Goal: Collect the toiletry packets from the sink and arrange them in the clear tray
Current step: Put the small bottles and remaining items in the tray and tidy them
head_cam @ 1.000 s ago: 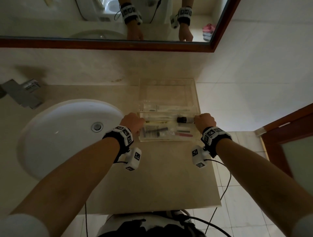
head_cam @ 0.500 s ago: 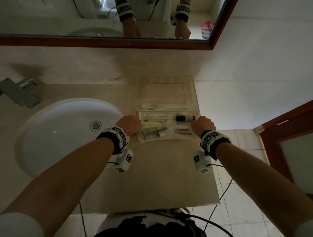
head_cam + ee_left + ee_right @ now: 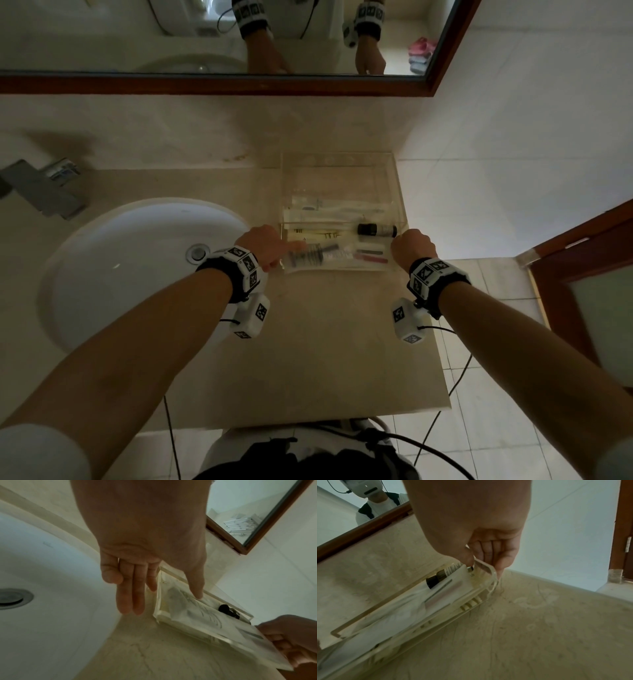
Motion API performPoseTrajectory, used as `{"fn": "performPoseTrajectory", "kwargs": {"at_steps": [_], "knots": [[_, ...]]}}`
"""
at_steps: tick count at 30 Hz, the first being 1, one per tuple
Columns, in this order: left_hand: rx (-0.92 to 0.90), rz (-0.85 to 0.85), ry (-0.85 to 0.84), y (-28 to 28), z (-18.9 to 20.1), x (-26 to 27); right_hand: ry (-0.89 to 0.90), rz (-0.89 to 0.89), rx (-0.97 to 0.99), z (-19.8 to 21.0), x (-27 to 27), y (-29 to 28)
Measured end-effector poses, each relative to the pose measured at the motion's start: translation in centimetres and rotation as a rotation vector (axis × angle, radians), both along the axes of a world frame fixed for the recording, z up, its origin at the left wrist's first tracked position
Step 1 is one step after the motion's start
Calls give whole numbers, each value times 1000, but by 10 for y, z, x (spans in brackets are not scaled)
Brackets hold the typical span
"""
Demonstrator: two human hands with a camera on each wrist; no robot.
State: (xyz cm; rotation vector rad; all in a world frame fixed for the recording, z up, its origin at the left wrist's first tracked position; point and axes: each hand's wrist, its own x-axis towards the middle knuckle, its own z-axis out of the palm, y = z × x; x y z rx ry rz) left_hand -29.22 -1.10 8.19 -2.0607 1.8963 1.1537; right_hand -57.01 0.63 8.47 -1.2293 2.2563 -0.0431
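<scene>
A clear tray [image 3: 337,269] stands on the counter to the right of the white sink [image 3: 120,274]. Several toiletry packets [image 3: 308,257] and a small dark bottle [image 3: 376,229] lie in it. My left hand [image 3: 284,250] is at the tray's left end. In the left wrist view its fingers [image 3: 133,601] hang straight beside the tray [image 3: 159,614] and the thumb touches a packet [image 3: 188,612]. My right hand [image 3: 399,245] pinches the tray's right end wall [image 3: 485,568], thumb inside by the bottle [image 3: 436,578], fingers outside. The sink basin [image 3: 42,561] shows only its drain.
A chrome faucet [image 3: 41,195] stands at the back left. A wood-framed mirror [image 3: 239,85] hangs above the counter. The counter's front edge [image 3: 325,411] is near my body. A brown door [image 3: 582,257] and tiled floor are to the right.
Both hands have slid a little toward me along the tray's ends. My left thumb now reaches over the rim onto a packet. The tray has hardly shifted.
</scene>
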Motion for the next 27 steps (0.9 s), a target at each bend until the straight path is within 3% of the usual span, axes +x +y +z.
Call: {"fn": "performPoseTrajectory", "kwargs": {"at_steps": [5,15,21,24,27], "knots": [[44,-73,-18,6,-2,3,-3,9,0,1,-1,7],[-27,-50,-75,14,-5,-3,11,77,-11,-11,-5,25],[-244,-61,-160,20,2,-5,76,169,-216,-8,3,31],[-449,-212,-97,25,7,-8,104,333,-345,-7,7,36],[-503,-482,-122,31,6,-13,98,509,-374,-9,12,40]]}}
